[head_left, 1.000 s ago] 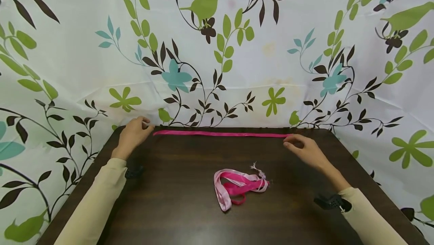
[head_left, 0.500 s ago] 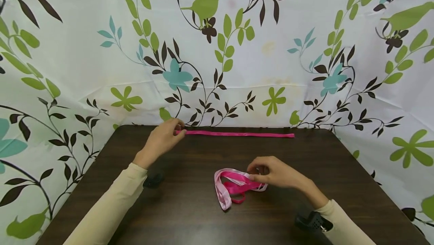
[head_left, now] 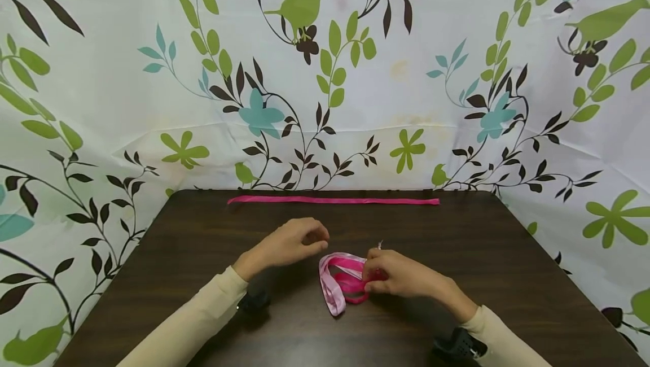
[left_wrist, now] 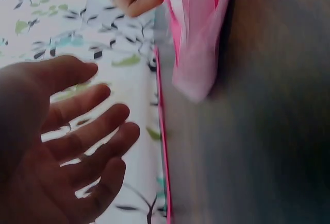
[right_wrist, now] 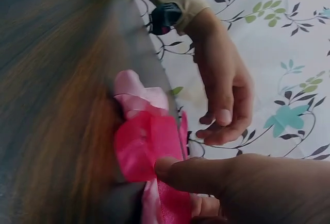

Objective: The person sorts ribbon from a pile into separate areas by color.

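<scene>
A looped bundle of light pink and hot pink satin ribbons [head_left: 332, 291] lies on the dark table, right of centre. My right hand [head_left: 403, 274] pinches the bundle's right end; in the right wrist view the thumb [right_wrist: 188, 175] presses on the hot pink ribbon [right_wrist: 172, 141], with fingers partly hidden behind it. My left hand [head_left: 291, 243] hovers just left of the bundle, holding nothing, its fingers [left_wrist: 98, 136] spread and gently bent in the left wrist view. Along the table's far edge a single hot pink ribbon [head_left: 330, 200] is stretched out straight.
The dark wooden table [head_left: 228, 327] ends at a white curtain [head_left: 122, 73] printed with leaves, birds and flowers. Each wrist wears a black camera band, such as the one on the right wrist [head_left: 459, 344].
My left hand has come from the far ribbon's left end toward the bundle. My right hand has left that ribbon's right end and now grips the bundle. The far ribbon stays laid straight.
</scene>
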Demonstrator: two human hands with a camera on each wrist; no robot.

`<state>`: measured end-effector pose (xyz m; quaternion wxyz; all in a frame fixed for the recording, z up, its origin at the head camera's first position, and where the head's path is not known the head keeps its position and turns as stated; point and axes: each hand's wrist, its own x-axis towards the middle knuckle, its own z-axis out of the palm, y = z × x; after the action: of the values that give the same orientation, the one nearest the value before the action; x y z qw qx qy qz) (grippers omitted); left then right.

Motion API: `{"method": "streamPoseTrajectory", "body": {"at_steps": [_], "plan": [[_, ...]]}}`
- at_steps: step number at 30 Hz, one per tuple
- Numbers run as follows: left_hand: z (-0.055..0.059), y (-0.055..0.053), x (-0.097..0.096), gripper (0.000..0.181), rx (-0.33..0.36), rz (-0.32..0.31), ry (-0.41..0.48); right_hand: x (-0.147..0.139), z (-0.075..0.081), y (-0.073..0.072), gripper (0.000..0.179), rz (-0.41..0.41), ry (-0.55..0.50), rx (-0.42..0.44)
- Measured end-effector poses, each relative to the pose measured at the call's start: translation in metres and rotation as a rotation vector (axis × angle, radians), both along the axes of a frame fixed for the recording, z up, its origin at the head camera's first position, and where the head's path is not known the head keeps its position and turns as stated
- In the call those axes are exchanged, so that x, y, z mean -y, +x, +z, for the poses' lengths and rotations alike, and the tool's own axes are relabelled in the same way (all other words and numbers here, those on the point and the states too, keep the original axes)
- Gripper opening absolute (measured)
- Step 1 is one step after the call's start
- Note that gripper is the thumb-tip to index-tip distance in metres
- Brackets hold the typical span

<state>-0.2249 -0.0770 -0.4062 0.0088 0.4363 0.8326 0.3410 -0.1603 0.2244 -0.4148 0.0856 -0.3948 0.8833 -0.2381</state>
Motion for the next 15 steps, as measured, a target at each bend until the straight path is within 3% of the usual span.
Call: {"method": "streamPoseTrajectory", "body": {"at_steps": [5,9,15], "plan": [[-0.001,0.011,-0.014,0.030,0.070,-0.159,0.011,-0.003,0.012,0.001,0.008,0.019,-0.080,0.028],[-0.005,0.018,-0.023,0.040,0.109,-0.230,0.002,-0.005,0.023,0.004,0.010,0.041,-0.142,0.060],[-0.016,0.029,-0.032,0.036,0.133,-0.320,-0.042,-0.005,0.037,0.009,0.005,0.074,-0.188,0.100]]}}
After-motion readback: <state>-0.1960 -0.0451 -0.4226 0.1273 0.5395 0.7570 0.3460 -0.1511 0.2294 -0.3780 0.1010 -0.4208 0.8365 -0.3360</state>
